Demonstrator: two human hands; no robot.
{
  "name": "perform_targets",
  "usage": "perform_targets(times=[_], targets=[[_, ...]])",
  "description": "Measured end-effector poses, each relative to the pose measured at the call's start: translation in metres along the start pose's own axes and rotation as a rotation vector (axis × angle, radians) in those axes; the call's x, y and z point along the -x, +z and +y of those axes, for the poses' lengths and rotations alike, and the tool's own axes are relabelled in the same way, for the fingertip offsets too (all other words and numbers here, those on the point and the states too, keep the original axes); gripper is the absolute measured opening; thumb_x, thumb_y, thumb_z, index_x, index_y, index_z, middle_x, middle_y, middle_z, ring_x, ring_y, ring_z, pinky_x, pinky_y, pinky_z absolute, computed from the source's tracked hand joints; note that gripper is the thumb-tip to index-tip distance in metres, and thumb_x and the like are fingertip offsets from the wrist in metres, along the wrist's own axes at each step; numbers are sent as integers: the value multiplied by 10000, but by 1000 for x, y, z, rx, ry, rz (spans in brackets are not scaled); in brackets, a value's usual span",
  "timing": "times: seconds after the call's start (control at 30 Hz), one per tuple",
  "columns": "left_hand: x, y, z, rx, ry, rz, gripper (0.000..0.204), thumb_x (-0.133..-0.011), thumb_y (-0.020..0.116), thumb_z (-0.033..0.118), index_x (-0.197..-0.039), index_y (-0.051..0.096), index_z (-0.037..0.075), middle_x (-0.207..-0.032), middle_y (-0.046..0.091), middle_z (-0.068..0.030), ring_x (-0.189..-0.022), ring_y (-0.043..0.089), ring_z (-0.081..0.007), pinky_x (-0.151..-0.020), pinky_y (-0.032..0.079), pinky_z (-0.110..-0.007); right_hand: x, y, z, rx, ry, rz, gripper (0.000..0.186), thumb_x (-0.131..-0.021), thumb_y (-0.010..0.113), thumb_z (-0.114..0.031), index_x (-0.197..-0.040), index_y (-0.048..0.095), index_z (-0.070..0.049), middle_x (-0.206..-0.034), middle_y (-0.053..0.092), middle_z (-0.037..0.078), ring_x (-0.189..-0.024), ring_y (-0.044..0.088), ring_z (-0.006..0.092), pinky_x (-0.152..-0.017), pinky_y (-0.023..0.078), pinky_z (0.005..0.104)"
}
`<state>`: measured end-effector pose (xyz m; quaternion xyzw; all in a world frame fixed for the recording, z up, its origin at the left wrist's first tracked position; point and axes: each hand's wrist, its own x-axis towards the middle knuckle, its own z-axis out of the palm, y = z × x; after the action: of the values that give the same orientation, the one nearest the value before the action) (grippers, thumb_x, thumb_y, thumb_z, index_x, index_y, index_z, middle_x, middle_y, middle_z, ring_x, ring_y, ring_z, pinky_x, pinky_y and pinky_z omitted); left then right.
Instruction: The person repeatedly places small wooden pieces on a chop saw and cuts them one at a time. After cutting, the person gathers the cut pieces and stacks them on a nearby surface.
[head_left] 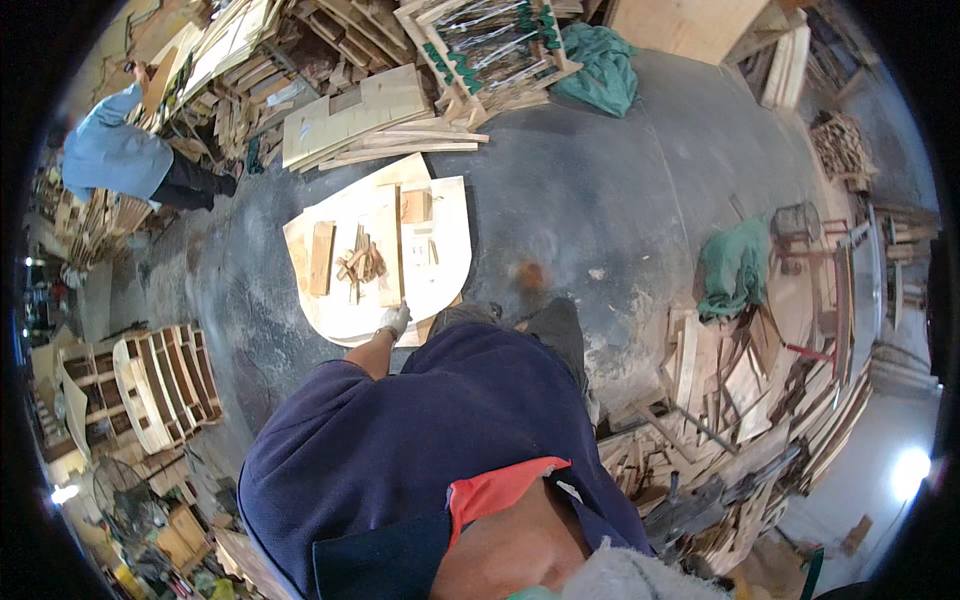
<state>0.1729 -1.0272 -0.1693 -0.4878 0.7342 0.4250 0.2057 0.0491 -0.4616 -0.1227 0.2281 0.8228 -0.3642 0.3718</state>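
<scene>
My left hand (395, 320), in a pale glove, is closed at the near edge of a pale wooden board (445, 275) with a rounded front. Its fingers lie by the lower end of a long wooden strip (390, 245); the exact grip is too small to make out. On the board also rest a narrow wooden block (321, 258), a small square block (415, 206) and a heap of short wood offcuts (361, 263). Another board's corner sticks out beneath at the far side. My right hand is hidden by my body.
Stacked panels and strips (370, 120) lie ahead, beside a wooden rack (490, 50) and a green cloth (597, 68). At left stand curved slatted wooden frames (165, 388); a person in blue (118, 150) works farther off. Scrap wood (740, 375) and a green-covered thing (733, 265) are at right.
</scene>
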Motion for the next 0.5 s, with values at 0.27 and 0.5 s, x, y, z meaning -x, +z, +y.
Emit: perform_targets(times=[0.27, 0.5], targets=[[-19, 25, 165, -106, 225, 69, 393, -837, 539, 348, -915, 740, 20, -941, 700, -279, -910, 666, -451, -829, 511, -499, -111, -55, -81, 190, -21, -119, 441, -982, 507, -430, -972, 657, -15, -850, 666, 186, -747, 669, 289, -722, 523, 431], [-40, 48, 250, 42, 167, 291, 332, -851, 554, 277, -886, 645, -40, -738, 644, -237, -667, 616, -385, -680, 482, -478, -228, -151, -179, 616, -152, -230, 445, -988, 490, -413, -870, 689, -32, -744, 672, 179, -661, 678, 281, -650, 534, 442]])
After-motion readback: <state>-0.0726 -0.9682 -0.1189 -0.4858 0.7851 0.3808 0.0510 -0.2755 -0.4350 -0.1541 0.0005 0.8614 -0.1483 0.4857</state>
